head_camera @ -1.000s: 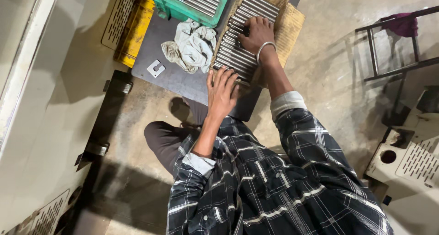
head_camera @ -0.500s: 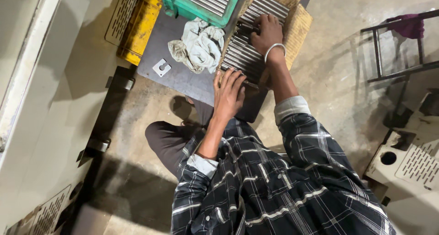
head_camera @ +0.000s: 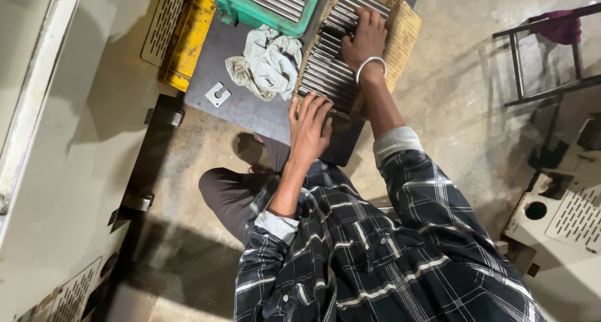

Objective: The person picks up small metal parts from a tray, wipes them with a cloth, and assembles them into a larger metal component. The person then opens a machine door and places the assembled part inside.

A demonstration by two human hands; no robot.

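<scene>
Row of steel rods (head_camera: 332, 65) on burlap-covered board (head_camera: 404, 31), far centre: left hand (head_camera: 310, 124) flat, fingers spread, on near end, right hand (head_camera: 366, 37) likewise open, since slid to far end; rag (head_camera: 266, 62), green crate (head_camera: 275, 2) left.

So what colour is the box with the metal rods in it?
The box is green, seen best in the head view, at the top by the crumpled rag.

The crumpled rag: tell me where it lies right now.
In the head view the crumpled rag lies on the grey plate, upper middle, just below the green crate and left of the row of metal rods under both hands.
</scene>
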